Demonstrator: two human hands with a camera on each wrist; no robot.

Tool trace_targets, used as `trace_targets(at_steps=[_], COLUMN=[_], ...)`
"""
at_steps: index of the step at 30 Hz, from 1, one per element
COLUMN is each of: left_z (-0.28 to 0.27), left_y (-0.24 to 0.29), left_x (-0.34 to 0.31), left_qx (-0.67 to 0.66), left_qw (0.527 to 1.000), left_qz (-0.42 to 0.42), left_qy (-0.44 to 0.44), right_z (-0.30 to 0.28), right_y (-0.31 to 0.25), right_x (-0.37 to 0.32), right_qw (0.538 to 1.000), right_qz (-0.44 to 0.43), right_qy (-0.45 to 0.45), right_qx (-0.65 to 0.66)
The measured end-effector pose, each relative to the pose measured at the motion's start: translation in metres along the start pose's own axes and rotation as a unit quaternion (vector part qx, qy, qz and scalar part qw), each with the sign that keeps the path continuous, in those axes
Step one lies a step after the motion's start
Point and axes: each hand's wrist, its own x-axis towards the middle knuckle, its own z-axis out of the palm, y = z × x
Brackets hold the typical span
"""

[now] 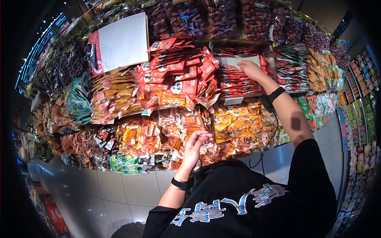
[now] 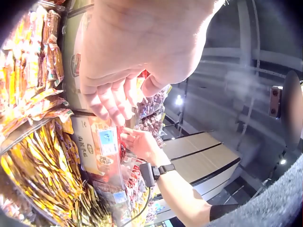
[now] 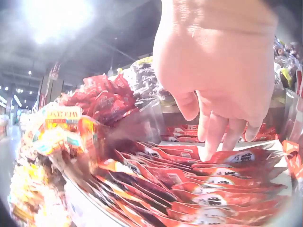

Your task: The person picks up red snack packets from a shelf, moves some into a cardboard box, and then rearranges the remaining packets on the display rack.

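My right hand (image 1: 251,70) reaches into a bin of red snack packets (image 1: 238,85) standing in tight rows. In the right wrist view its fingers (image 3: 217,130) point down, largely straight, with the tips right at the packets beside a pale strip of the bin. A second, shorter row of red packets lies beyond the hand. My left hand (image 1: 195,143) hovers over the front bins, near yellow-orange packets (image 1: 234,123). Its fingers hang loosely curled, and nothing shows in its grasp. From the left wrist, a price label (image 2: 108,142) on a bin front appears below that hand.
A heap of red packets (image 1: 182,73) rises left of the bin. Behind it leans a white sign board (image 1: 123,41). Dark-wrapped snacks (image 1: 220,20) fill the back tier. Clear bin walls (image 3: 147,120) flank the red packets. A cable (image 1: 262,158) hangs by the front edge.
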Motion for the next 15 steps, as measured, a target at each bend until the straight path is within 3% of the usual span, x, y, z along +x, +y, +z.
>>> trace_targets(at_steps=[3,6,7,10,11,14,15], left_z=[-0.008,-0.013,-0.016,-0.023,-0.025,-0.031,-0.032], left_y=[0.002,0.006,0.006,0.008,0.008,0.006,0.007], left_x=[-0.006,-0.011,-0.014,-0.02,-0.021,-0.023,-0.025], left_qx=[-0.003,-0.004,-0.005,-0.004,-0.003,0.0,0.001], left_qw=[1.0,1.0,1.0,1.0,0.999,0.999,0.999], left_qz=[0.004,0.002,0.004,0.012,0.012,0.007,0.012], left_qy=[0.003,0.016,0.021,0.029,0.031,0.041,0.039], right_z=[0.0,0.002,0.003,0.012,0.015,0.016,0.011], right_y=[-0.008,-0.017,-0.016,-0.047,-0.048,-0.065,-0.081], right_x=[0.002,-0.001,0.003,-0.007,-0.001,0.015,0.019], right_qw=[0.998,0.988,0.989,0.987,0.971,0.977,0.975], right_qz=[0.045,0.031,0.033,-0.052,-0.166,-0.112,-0.118], right_qy=[0.006,0.065,0.042,0.047,0.036,-0.007,0.065], right_qx=[0.045,-0.136,-0.14,-0.147,-0.172,-0.181,-0.179])
